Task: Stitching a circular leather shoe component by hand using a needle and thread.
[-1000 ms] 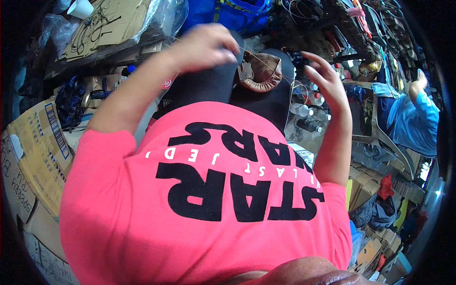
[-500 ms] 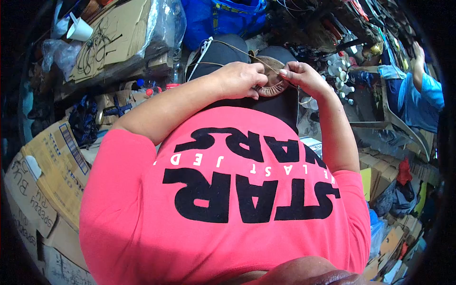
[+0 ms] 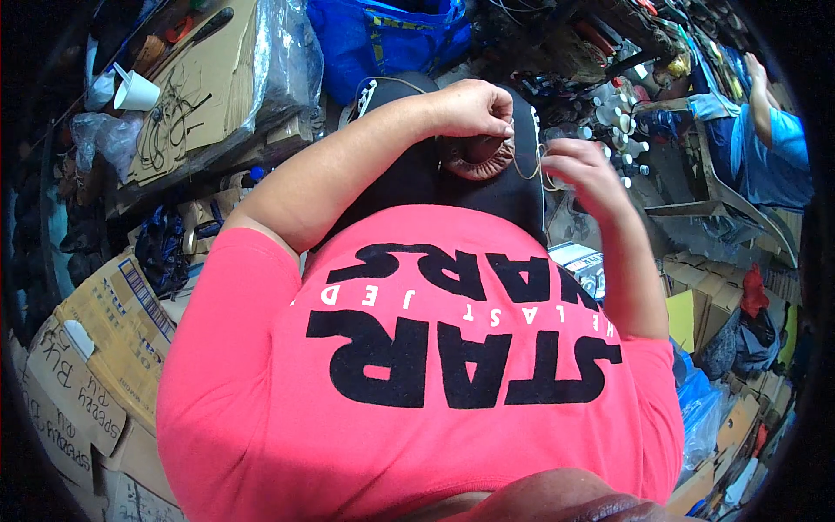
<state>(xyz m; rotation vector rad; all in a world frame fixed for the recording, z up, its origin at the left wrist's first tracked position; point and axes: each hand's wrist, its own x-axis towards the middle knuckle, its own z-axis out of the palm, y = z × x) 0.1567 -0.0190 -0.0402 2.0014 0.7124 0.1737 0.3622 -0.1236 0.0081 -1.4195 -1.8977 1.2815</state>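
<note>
**Thread looped at a brown leather piece**

The brown leather piece (image 3: 474, 157), half hidden under the left hand (image 3: 470, 109), lies on the black lap. That hand pinches a thin thread (image 3: 526, 165); the right hand (image 3: 583, 170) holds its loop. The thread's ends are hard to trace.

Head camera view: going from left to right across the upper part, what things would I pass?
White paper cup → cardboard sheet wrapped in clear plastic → blue bag → left hand → brown leather piece → right hand → another person's blue sleeve.
</note>
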